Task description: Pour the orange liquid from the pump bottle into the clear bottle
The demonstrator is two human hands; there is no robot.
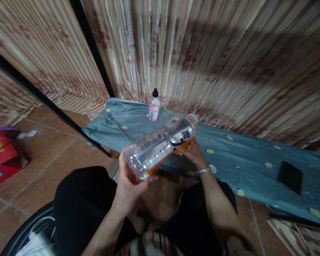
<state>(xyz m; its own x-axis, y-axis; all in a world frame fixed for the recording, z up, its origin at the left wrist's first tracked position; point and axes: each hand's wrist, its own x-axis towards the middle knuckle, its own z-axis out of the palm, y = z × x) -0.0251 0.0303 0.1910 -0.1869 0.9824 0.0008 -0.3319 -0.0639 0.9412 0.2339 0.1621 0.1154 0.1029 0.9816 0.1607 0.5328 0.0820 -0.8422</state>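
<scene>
I hold a clear plastic bottle (pixel 160 142) with an orange and black label, tipped on its side over my lap. My left hand (pixel 130 179) grips its base end, nearest to me. My right hand (pixel 193 153), with a silver bracelet on the wrist, supports the bottle from beneath near its neck. The bottle's white cap end points away, toward a table covered with a teal cloth (pixel 242 160). The bottle looks empty or nearly so.
A small bottle with a black cap and pink label (pixel 154 106) stands at the back of the teal cloth. A black phone (pixel 290 177) lies on the cloth at the right. Striped curtains hang behind. Red packaging (pixel 1 156) sits on the tiled floor at left.
</scene>
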